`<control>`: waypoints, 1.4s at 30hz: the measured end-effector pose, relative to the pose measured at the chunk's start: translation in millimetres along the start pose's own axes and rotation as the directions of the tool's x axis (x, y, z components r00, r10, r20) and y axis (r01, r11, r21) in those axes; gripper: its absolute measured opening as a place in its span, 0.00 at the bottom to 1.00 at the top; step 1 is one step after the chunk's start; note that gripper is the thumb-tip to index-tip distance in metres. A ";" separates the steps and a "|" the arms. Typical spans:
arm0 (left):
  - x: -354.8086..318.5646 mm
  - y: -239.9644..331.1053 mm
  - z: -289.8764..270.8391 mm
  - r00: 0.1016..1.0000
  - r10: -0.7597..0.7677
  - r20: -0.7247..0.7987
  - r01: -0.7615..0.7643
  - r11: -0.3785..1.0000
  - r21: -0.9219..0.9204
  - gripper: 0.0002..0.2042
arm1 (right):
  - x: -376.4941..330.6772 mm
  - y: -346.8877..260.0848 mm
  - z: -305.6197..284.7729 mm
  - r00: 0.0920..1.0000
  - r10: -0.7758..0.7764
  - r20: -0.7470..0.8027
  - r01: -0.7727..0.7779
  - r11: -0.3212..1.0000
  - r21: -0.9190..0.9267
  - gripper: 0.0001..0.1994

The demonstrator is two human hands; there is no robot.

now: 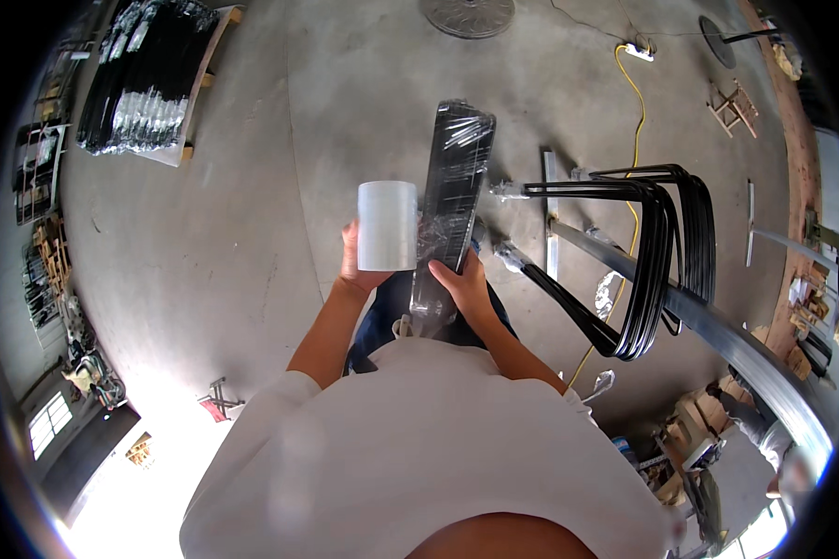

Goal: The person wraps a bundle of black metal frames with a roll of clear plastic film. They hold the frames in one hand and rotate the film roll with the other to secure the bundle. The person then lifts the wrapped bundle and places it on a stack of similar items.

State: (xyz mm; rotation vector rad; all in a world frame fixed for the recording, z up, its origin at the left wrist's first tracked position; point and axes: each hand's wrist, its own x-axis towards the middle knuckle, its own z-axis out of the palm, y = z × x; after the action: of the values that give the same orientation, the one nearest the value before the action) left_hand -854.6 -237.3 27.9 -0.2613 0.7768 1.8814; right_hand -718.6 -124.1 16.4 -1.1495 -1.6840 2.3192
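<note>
My left hand [353,263] is closed around a roll of clear stretch film [388,226], held upright in front of me. Just to its right, a long bundle of black metal pieces [458,172] tilts away from my body, with shiny film wound about it. My right hand [469,291] grips the near part of this bundle, its thumb lying across the top. Loose film [432,303] gathers at the bundle's near end, close to my shirt. The roll hides most of my left fingers, and the bundle hides my right fingertips.
To the right, several bent black tube frames [657,270] hang on a long metal beam [690,312]. A yellow cable [639,121] runs along the concrete floor to a power strip [638,52]. A pallet of wrapped black pieces [149,74] stands far left. Another person [764,433] is at lower right.
</note>
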 end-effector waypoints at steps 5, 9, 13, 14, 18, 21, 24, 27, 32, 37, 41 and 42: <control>4.0 7.9 -14.4 0.996 0.062 0.067 -0.059 0.997 -0.044 0.40 | -12.2 8.7 4.4 0.989 0.021 0.148 -0.034 0.996 0.086 0.26; 21.7 24.5 -30.2 0.990 0.113 0.087 -0.117 0.992 0.038 0.31 | -17.0 16.6 12.2 0.959 0.019 0.284 -0.033 0.998 0.047 0.20; 52.7 37.8 -12.2 0.984 0.096 0.150 -0.118 0.982 0.148 0.30 | -15.4 3.2 21.1 0.942 0.147 0.303 -0.167 0.985 0.042 0.17; 60.2 43.4 -0.7 0.986 0.050 0.157 -0.074 0.987 0.145 0.33 | -14.8 4.4 23.6 0.946 0.138 0.295 -0.160 0.986 0.054 0.16; 71.8 50.8 -6.0 0.984 -0.014 0.177 -0.017 0.984 0.175 0.33 | -4.6 17.0 28.9 0.960 0.136 0.244 -0.130 0.991 -0.039 0.16; 78.2 42.9 -17.2 0.985 0.018 0.170 -0.044 0.988 0.151 0.32 | -9.0 6.2 36.1 0.962 0.176 0.207 -0.179 0.984 -0.002 0.19; 87.1 47.5 -31.4 0.968 0.003 0.250 -0.015 0.999 0.045 0.33 | -8.4 0.0 47.1 0.963 0.182 0.198 -0.182 0.983 -0.015 0.20; 77.6 59.8 -30.3 0.976 0.043 0.211 -0.059 0.996 0.069 0.33 | -7.0 -7.2 57.5 0.966 0.164 0.201 -0.146 0.984 -0.099 0.22; 71.4 68.0 -35.3 0.980 0.033 0.195 -0.036 0.999 0.014 0.31 | 1.2 10.0 54.5 0.974 0.086 0.210 0.018 0.894 -0.449 0.28; 76.2 67.1 -47.3 0.990 0.073 0.118 -0.082 0.994 0.073 0.22 | 0.7 -25.5 54.8 0.963 0.150 0.225 0.001 0.830 -0.557 0.30; 62.3 78.5 -16.1 0.987 0.112 0.117 -0.133 0.972 0.193 0.28 | 0.8 -23.4 46.1 0.952 0.233 0.197 -0.070 0.796 -0.601 0.37; 65.9 78.3 -11.1 0.988 0.118 0.100 -0.134 0.974 0.181 0.28 | -0.4 -26.4 44.3 0.963 0.216 0.162 -0.077 0.795 -0.602 0.36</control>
State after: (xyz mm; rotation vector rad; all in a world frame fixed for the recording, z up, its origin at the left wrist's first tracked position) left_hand -954.5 -215.1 16.9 -0.0099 0.9205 1.9089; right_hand -754.1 -149.0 44.5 -1.1554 -2.6246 2.1172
